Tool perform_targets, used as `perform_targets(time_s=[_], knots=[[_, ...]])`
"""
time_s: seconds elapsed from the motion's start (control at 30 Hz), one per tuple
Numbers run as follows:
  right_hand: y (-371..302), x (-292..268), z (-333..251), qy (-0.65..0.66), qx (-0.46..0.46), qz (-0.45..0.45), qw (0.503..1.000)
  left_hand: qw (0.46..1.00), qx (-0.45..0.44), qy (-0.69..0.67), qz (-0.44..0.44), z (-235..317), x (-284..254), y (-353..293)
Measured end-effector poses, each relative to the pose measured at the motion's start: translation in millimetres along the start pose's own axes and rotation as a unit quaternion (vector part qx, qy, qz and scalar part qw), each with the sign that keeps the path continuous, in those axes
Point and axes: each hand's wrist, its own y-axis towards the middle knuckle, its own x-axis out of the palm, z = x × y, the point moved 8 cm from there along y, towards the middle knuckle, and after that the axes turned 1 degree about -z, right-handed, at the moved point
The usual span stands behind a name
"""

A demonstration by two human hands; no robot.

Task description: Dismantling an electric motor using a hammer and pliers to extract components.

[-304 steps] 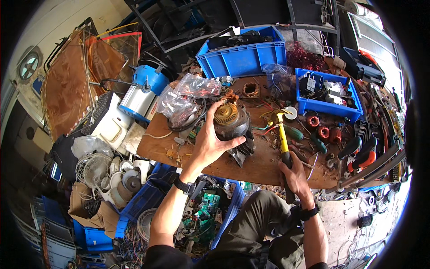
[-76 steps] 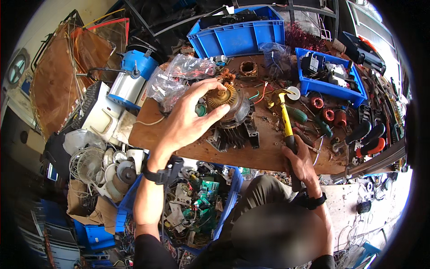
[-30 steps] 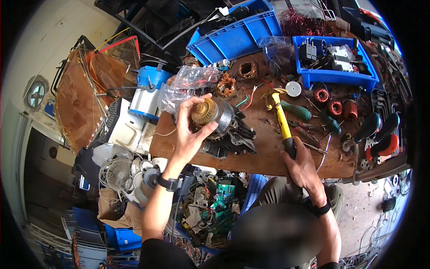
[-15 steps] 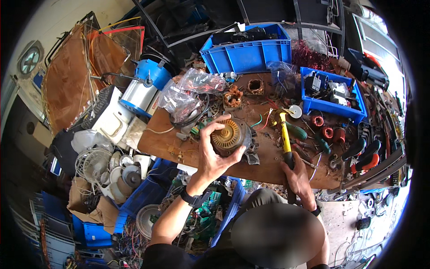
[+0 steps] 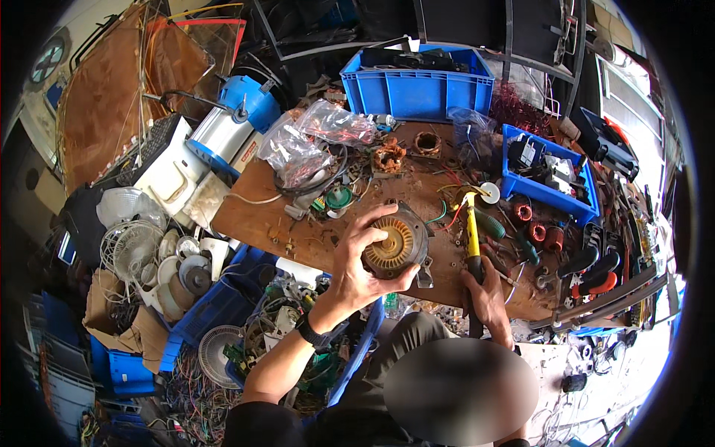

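A round electric motor (image 5: 393,242), with a ring of brownish fins facing up and a dark metal rim, is gripped by my left hand (image 5: 359,261) over the near part of the workbench. My thumb lies along its near side and the fingers reach across its far left side. In my right hand (image 5: 487,294) is a hammer (image 5: 474,237) with a yellow neck and a black grip. Its head points away from me, beside some loose coloured wires, and does not touch the motor. A small metal piece (image 5: 424,276) shows at the motor's right edge.
On the wooden bench (image 5: 261,223) lie copper coils (image 5: 523,213), a green-handled screwdriver (image 5: 489,223), stator cores (image 5: 427,144) and plastic bags (image 5: 298,153). Blue crates (image 5: 417,93) stand at the back and right. Below the bench's left edge, a crate (image 5: 357,365) holds circuit boards.
My left hand has shifted slightly right and nearer with the motor, whose finned face now turns more upward. The hammer stays in my right hand, almost unmoved. The whole view has shifted slightly.
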Motion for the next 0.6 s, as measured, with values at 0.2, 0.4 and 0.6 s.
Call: perform_targets(time_s=[0.2, 0.4, 0.6], knots=[[-2, 2, -10, 0.031, -0.008, -0.011, 0.999, 1.000, 0.022, -0.009, 0.013, 0, -2, -5], [-11, -5, -35, -0.038, -0.033, 0.010, 0.999, 0.999, 0.016, 0.021, -0.033, 4, 4, -4], [-7, 0, -31, -0.041, -0.024, -0.006, 0.999, 0.999, 0.011, 0.027, -0.038, 0, 0, 0]])
